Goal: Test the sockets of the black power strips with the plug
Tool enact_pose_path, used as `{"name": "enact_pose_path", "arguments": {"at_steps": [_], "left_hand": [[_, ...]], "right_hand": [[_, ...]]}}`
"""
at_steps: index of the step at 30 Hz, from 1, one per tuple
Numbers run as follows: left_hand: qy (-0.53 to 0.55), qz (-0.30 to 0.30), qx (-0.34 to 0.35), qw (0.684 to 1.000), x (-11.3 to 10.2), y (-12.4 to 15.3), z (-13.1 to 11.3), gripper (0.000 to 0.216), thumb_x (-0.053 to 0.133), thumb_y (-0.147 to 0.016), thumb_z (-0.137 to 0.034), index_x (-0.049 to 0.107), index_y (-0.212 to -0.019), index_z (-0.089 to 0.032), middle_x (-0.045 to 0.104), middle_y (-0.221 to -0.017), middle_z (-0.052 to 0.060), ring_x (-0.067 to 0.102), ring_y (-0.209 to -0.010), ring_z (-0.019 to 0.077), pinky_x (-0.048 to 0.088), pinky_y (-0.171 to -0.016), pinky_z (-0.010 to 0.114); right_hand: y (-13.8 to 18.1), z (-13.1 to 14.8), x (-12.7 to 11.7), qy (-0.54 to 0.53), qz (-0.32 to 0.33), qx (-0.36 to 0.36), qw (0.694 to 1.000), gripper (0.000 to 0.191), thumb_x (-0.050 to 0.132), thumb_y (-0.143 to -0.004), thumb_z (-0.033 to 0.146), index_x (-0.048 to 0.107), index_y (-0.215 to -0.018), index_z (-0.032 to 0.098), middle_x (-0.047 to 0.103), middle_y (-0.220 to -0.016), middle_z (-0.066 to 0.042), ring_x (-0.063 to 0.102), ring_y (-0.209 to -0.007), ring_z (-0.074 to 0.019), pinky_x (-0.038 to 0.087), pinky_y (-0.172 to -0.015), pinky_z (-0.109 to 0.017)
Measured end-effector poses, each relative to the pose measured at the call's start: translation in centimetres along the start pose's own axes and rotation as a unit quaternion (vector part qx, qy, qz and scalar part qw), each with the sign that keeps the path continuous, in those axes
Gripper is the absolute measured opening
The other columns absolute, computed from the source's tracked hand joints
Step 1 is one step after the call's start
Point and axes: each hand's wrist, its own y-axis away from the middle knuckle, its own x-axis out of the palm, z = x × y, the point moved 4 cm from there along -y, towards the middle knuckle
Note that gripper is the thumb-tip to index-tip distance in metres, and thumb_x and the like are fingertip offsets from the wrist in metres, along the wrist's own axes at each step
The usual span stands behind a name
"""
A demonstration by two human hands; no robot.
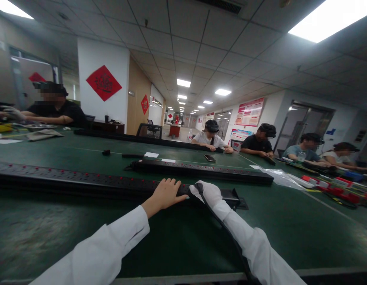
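Note:
A long black bar with a row of small red marks, which looks like a rack power strip, lies across the bench in front of me. My left hand, bare, rests on its top with fingers spread. Just to the right, my right hand in a white glove is closed round the end of a black cable over the bar. The glove hides the cable's tip, so I cannot tell whether it is seated in the bar. From the glove, the cable runs down along my right sleeve to the bench's near edge.
Behind lies a second black bar; a third long bar stretches along the far side. A phone, paper slips, a clear plastic bag and red bins share the green bench. Several people sit around it.

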Motion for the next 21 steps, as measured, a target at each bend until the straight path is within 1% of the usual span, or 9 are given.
{"name": "enact_pose_path", "arguments": {"at_steps": [11, 16, 21], "left_hand": [[-0.024, -0.025, 0.014, 0.999, -0.3, 0.2, -0.1, 0.070, 0.024, -0.075, -0.069, 0.052, -0.109, -0.015, 0.059, -0.093, 0.013, 0.053, -0.087, 0.0263, 0.035, -0.075, 0.037], [-0.036, -0.038, 0.025, 0.998, -0.9, 0.5, 0.3, 0.070, 0.024, -0.075, -0.070, 0.052, -0.110, -0.015, 0.058, -0.095, 0.013, 0.052, -0.088, 0.0265, 0.034, -0.077, 0.038], [-0.031, -0.034, 0.022, 0.999, -1.1, 0.6, 0.6, 0.069, 0.022, -0.077, -0.068, 0.052, -0.110, -0.015, 0.058, -0.095, 0.013, 0.052, -0.088, 0.0258, 0.034, -0.078, 0.037]], "right_hand": [[0.0, 0.4, -0.4, -0.020, 0.004, 0.002, 1.000, 0.041, 0.036, -0.080, 0.059, 0.060, -0.084, 0.026, 0.063, -0.071, 0.000, 0.058, -0.067, -0.0145, 0.032, -0.057, -0.022], [0.0, 0.6, -0.6, -0.003, 0.009, 0.004, 1.000, 0.044, 0.035, -0.080, 0.060, 0.061, -0.081, 0.026, 0.063, -0.071, -0.001, 0.058, -0.069, -0.0150, 0.032, -0.057, -0.022], [0.0, 0.6, -1.0, 0.016, 0.012, 0.009, 1.000, 0.045, 0.035, -0.079, 0.062, 0.062, -0.081, 0.027, 0.063, -0.069, 0.000, 0.058, -0.067, -0.0151, 0.032, -0.056, -0.022]]}}
